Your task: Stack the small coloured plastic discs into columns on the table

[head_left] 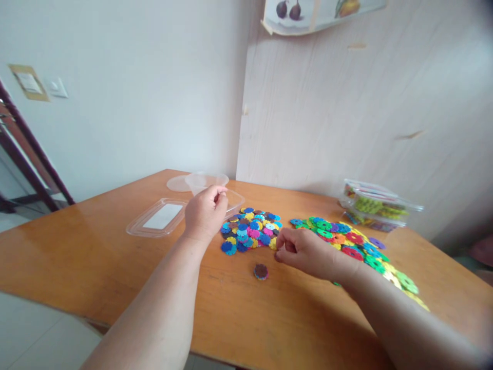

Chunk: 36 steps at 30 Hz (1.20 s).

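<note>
My left hand (207,211) is closed, its fingers curled together in front of a clear plastic container (234,201); whatever it may hold is hidden. My right hand (298,251) is bent into a pinch at the right edge of a pile of small notched plastic discs (252,231) in blue, yellow, pink and brown. A dark spot shows at its fingertips, too small to name. Between the hands and nearer to me lies a short stack of discs (261,272) with a brown one on top.
Larger colourful flower-shaped discs (352,252) spread under and beyond my right forearm. A clear rectangular lid (154,226) with a white label lies left, near a translucent round tub (206,180). Filled clear boxes (379,205) are stacked at the back right, near the wall (339,118).
</note>
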Available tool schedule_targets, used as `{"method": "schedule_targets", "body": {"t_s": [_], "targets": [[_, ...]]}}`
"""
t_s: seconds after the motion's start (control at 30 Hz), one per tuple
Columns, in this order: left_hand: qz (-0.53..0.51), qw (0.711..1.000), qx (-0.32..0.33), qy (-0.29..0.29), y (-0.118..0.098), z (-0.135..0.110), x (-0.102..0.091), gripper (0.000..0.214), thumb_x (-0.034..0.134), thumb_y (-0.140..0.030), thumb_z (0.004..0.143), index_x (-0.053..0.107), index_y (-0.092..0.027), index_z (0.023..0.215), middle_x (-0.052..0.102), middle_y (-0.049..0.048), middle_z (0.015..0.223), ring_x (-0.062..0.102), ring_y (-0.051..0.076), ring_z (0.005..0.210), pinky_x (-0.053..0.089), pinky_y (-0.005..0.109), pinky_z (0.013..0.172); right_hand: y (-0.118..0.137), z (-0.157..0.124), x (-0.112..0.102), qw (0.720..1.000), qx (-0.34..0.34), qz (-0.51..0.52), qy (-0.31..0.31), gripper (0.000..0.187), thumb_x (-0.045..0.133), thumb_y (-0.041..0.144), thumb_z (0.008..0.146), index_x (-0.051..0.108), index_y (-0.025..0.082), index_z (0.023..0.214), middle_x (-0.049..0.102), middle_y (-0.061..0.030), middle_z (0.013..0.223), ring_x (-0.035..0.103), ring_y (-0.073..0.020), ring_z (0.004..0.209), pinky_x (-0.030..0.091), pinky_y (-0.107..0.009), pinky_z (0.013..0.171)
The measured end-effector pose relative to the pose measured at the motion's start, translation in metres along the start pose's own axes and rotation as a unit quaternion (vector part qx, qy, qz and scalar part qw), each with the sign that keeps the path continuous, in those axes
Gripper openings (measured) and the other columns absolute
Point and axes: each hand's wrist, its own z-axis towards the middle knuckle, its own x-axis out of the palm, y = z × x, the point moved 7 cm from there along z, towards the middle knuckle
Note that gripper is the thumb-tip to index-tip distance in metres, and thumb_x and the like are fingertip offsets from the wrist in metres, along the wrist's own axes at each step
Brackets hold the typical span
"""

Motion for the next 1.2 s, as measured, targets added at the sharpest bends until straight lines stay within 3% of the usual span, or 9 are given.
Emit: {"method": "schedule_targets", "body": {"t_s": [0.13,0.43,0.63,0.83,1.2], "targets": [[-0.004,1.0,0.002,-0.003,0.002,0.0,0.001,0.028,0.051,-0.033,0.089,0.073,-0.025,0.105,0.077,0.0023,0.096,0.069,0.018,0.086,0.046,0.028,0.074,-0.015,0.003,0.002,0.999,0.018,-0.027,0.031,0.014,0.063,0.026,0.079,0.066,0.022,0.092,0.065,0.0019,0.074,0.055,-0.0129,0.064,0.032,-0.023,0.054],[0.001,1.0,-0.007,0.0,0.003,0.0,0.002,0.028,0.052,-0.034,0.088,0.073,-0.026,0.105,0.077,0.0024,0.096,0.069,0.019,0.087,0.047,0.028,0.073,-0.02,0.004,0.011,0.997,0.036,-0.019,0.066,0.015,0.065,0.026,0.078,0.066,0.021,0.092,0.069,-0.0004,0.082,0.06,-0.0153,0.07,0.034,-0.023,0.055],[-0.001,1.0,-0.008,0.001,0.005,0.0,0.002,0.029,0.052,-0.036,0.088,0.073,-0.028,0.105,0.077,0.0019,0.096,0.069,0.019,0.086,0.047,0.028,0.072,-0.029,0.006,-0.002,0.993,0.084,-0.084,0.001,0.028,0.07,0.039,0.078,0.065,0.021,0.099,0.068,-0.0019,0.079,0.059,-0.0166,0.066,0.033,-0.025,0.055],[0.0,1.0,-0.004,-0.001,0.005,0.0,0.003,0.028,0.052,-0.036,0.088,0.073,-0.027,0.105,0.077,0.0021,0.096,0.069,0.019,0.085,0.047,0.028,0.073,-0.039,0.011,0.005,0.991,0.104,-0.081,0.008,0.03,0.07,0.047,0.077,0.067,0.021,0.092,0.071,-0.0056,0.086,0.064,-0.0205,0.076,0.038,-0.027,0.06],[0.007,1.0,-0.009,0.006,0.003,0.0,0.003,0.029,0.051,-0.037,0.089,0.073,-0.026,0.105,0.077,0.0025,0.092,0.069,0.019,0.085,0.046,0.028,0.072,-0.046,0.015,0.01,0.991,0.13,-0.008,0.014,0.031,0.074,0.044,0.071,0.064,0.021,0.089,0.07,-0.0017,0.081,0.063,-0.0183,0.073,0.04,-0.025,0.057]]}}
